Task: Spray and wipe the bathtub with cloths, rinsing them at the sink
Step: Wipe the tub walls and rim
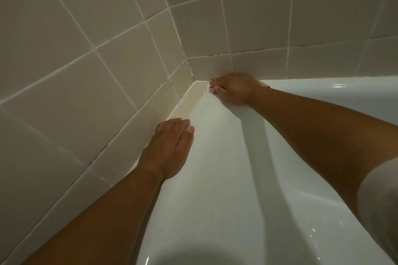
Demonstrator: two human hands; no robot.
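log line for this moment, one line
phase: rim wipe | left hand: flat on tub rim by wall | right hand: on pink cloth at corner, grip unclear

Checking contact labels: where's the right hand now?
Head view, right of centre: the right hand rests on the bathtub rim at the tiled corner, beyond the left hand; a pink sliver, perhaps cloth, shows under its wrist.

The white, glossy bathtub [237, 178] fills the frame from 3 to 7 o'clock. Its flat rim runs up to its far corner near 12 o'clock, and water drops glint on its inner wall around 4 o'clock. A pink cloth [265, 85] lies on the rim at 2 o'clock, mostly hidden under the right hand [234, 88].
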